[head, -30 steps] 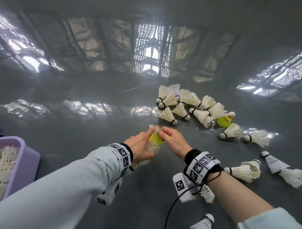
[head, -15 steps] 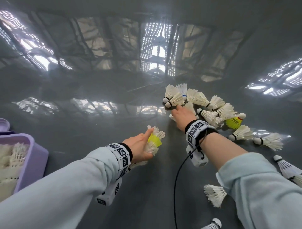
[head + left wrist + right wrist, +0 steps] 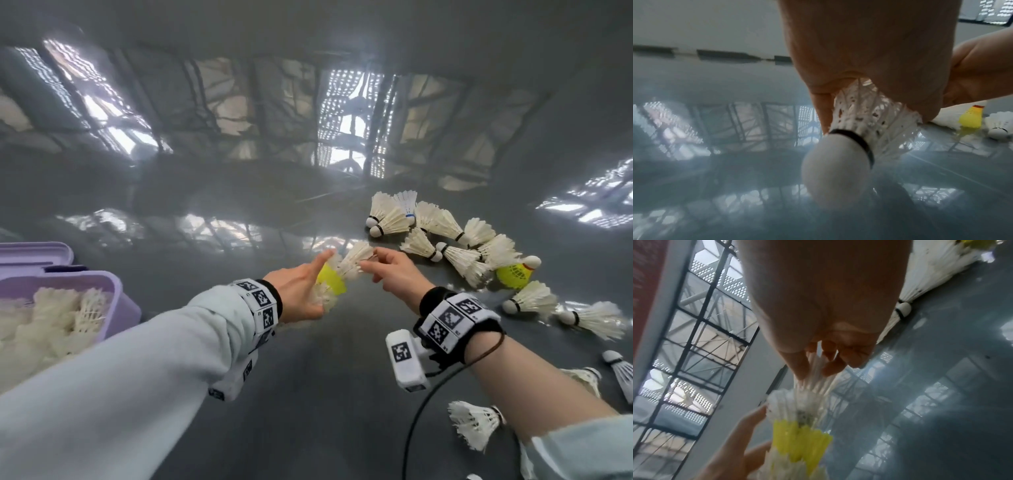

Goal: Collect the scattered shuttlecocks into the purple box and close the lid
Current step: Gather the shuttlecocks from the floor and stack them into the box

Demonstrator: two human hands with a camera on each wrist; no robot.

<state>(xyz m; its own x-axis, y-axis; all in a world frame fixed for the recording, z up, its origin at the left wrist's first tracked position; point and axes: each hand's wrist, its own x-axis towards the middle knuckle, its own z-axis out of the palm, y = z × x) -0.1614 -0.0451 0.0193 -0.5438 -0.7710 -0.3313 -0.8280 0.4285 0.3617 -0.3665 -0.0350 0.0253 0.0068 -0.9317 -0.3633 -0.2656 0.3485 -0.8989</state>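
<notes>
The shuttlecocks are looking featherlight and fragile: thin white skirts that would be crushing or fraying under a hard squeeze, with a firmer rounded cork at the nose, so the safest hold is likely a gentle pinch low on the skirt near the cork, or nesting one inside another. That nesting is what is going on at the centre of the head view, where the left hand point(image 3: 297, 297) is grasping a nested stack point(image 3: 329, 286) with a bright yellow skirt showing among white ones, its forefinger stretching out, while the right hand point(image 3: 394, 272) is pinching a white shuttlecock point(image 3: 356, 257) by its feather stems and pointing it at the open end of that stack. In the left wrist view, the lowest cork point(image 3: 836, 170) is sticking out below the palm, ringed with a black band. The purple box point(image 3: 120, 301) is sitting at the left edge of the frame, its lid point(image 3: 37, 253) lying open behind it and many white shuttlecocks already heaping inside. A loose cluster point(image 3: 445, 236), including one yellow shuttlecock point(image 3: 515, 274), is lying at the right of the glossy grey table point(image 3: 325, 411), and more are straggling toward the lower right.
</notes>
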